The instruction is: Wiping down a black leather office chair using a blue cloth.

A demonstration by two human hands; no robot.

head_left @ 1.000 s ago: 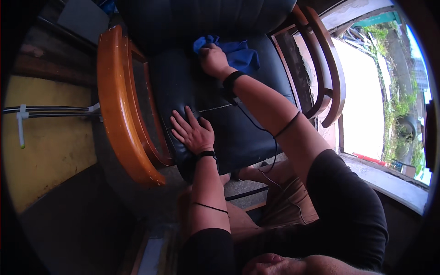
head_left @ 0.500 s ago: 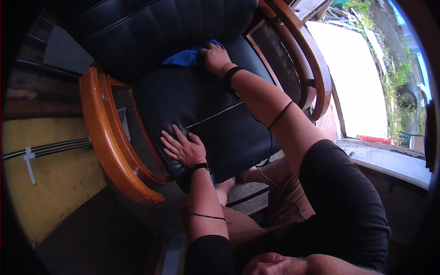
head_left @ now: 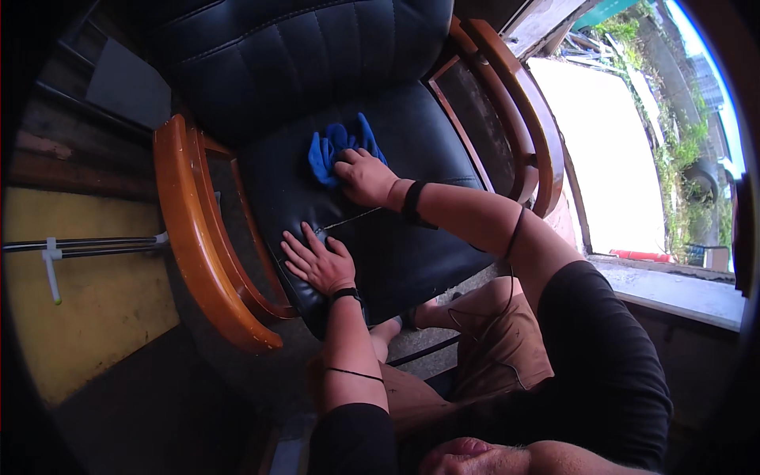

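Note:
A black padded chair seat (head_left: 412, 245) with pale stitching lies in front of me, its ribbed backrest (head_left: 317, 59) rising at the far side. My right hand (head_left: 366, 176) is closed on a bunched blue cloth (head_left: 323, 158) and presses it to the middle of the seat. Parts of the cloth stick up beyond my knuckles; my fingertips are partly hidden in it. Near the seat's front left corner, my left hand (head_left: 323, 265) lies flat with its fingers spread, holding nothing.
Glossy wooden armrests flank the seat, the left armrest (head_left: 186, 229) and the right armrest (head_left: 526, 103). At the left stands a yellow panel (head_left: 95, 309) with thin dark rods (head_left: 111, 247) across it. A window ledge (head_left: 673, 289) runs along the right.
My right hand has drawn the blue cloth from the back of the seat toward me, and the cloth has bunched up. My left hand stays on the same spot.

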